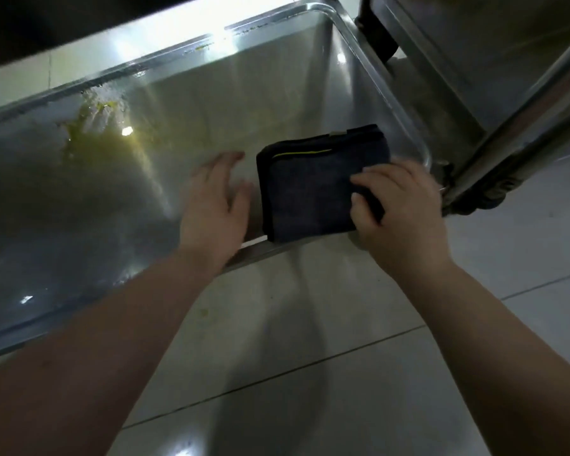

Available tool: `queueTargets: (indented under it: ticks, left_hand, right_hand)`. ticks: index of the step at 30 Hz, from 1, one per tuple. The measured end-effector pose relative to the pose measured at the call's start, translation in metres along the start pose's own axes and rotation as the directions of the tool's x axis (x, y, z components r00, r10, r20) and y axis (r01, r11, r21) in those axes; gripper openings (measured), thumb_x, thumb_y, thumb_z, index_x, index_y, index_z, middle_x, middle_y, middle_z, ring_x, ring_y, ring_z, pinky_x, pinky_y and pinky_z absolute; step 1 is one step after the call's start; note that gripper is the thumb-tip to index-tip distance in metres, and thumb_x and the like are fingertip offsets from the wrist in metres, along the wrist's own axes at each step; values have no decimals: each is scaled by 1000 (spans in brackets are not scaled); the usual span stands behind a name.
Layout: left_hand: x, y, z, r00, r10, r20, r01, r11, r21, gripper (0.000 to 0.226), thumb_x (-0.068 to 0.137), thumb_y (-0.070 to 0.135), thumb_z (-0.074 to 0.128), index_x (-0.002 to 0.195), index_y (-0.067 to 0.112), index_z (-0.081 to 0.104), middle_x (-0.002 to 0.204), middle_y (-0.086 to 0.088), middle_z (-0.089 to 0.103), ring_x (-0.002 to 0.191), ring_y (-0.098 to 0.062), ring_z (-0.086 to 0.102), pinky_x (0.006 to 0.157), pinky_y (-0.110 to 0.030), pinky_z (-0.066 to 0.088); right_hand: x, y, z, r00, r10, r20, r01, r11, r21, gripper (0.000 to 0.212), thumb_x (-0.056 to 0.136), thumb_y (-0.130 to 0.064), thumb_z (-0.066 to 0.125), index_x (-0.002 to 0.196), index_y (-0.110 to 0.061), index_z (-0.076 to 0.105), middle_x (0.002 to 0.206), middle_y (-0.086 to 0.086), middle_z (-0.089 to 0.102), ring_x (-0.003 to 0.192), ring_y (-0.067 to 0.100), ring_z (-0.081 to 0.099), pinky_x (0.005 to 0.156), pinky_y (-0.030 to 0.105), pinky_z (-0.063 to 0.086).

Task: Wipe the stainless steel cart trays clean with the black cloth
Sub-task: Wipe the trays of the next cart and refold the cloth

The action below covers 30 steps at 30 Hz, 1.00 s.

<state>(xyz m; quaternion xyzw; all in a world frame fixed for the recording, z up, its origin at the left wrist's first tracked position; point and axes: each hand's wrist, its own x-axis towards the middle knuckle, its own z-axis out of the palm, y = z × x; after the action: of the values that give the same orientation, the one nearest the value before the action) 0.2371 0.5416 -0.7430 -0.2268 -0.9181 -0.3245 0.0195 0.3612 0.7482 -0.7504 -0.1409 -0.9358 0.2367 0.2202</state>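
Observation:
A folded black cloth (310,185) with a thin yellow stripe lies in the near right corner of the stainless steel tray (277,77). My right hand (399,205) grips the cloth's right edge, fingers curled over it. My left hand (216,195) hovers or rests flat over the tray floor just left of the cloth, fingers straight, holding nothing. A yellow-green smear (102,136) with foamy residue covers the tray's far left part.
The cart's steel upright post (520,126) rises at the right of the tray, with a caster (484,199) at its foot. Another metal cart body (458,44) stands behind it. White floor tiles (310,357) lie below the tray's near rim.

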Motion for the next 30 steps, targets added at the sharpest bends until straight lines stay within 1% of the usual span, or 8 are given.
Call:
queueTargets:
  ticks: [2,4,7,10,17,20,25,30]
  left_hand:
    - [23,-14,3,978,-178,111,135,939,317,53,105,35,33,155,25,23,162,-7,20,149,-33,10,119,-50,11]
    - [40,-26,6,939,-285,192,144,834,532,56,104,46,19,157,35,4,166,1,0,150,-36,-8,114,-66,-2]
    - [49,-37,13,929,-271,250,92,827,554,55,102,52,12,154,43,-5,165,7,-8,151,-30,-12,112,-69,-6]
    - [44,-41,19,937,-260,235,89,826,557,55,102,53,12,154,46,-4,165,7,-7,151,-27,-7,113,-69,-1]
    - [43,-48,20,945,-240,224,82,834,546,53,103,48,15,154,46,-1,165,6,-6,151,-28,-8,114,-68,-3]
    - [41,-45,20,948,-230,222,75,834,547,53,103,49,15,154,45,0,166,6,-5,151,-28,-7,113,-67,-4]
    - [42,-43,19,952,-224,208,83,845,529,54,103,49,16,154,46,1,166,6,-4,151,-28,-6,114,-68,-4]
    - [44,-42,21,951,-233,203,92,840,535,56,103,49,16,155,42,-2,165,7,-6,151,-27,-6,114,-67,-4]
  right_hand:
    - [21,-14,6,988,-8,153,14,999,-35,40,93,-28,53,130,-15,61,134,11,57,133,38,43,115,54,27]
    - [42,-27,13,915,78,396,-34,992,-118,54,99,-42,45,150,-29,35,157,10,30,147,40,14,121,50,7]
    - [57,-36,34,801,128,585,79,946,-316,69,92,-73,25,152,-50,-3,165,2,-11,146,43,-18,116,62,-10]
    - [54,-38,52,750,184,635,111,912,-395,73,83,-85,11,143,-58,-20,160,-5,-28,142,43,-28,108,73,-11]
    - [60,-30,64,778,132,614,158,905,-395,74,79,-87,7,140,-60,-23,161,-5,-26,143,42,-29,107,72,-14]
    - [81,-24,72,821,86,564,179,900,-398,74,77,-88,6,140,-61,-22,163,-5,-20,144,42,-25,108,72,-13]
    - [140,-16,90,842,67,536,182,899,-398,83,78,-88,13,145,-53,-22,165,-4,-10,147,39,-17,109,72,-10]
    - [180,-21,106,856,127,500,104,907,-408,82,82,-86,15,152,-49,-3,165,-2,-4,147,43,-14,108,74,-10]
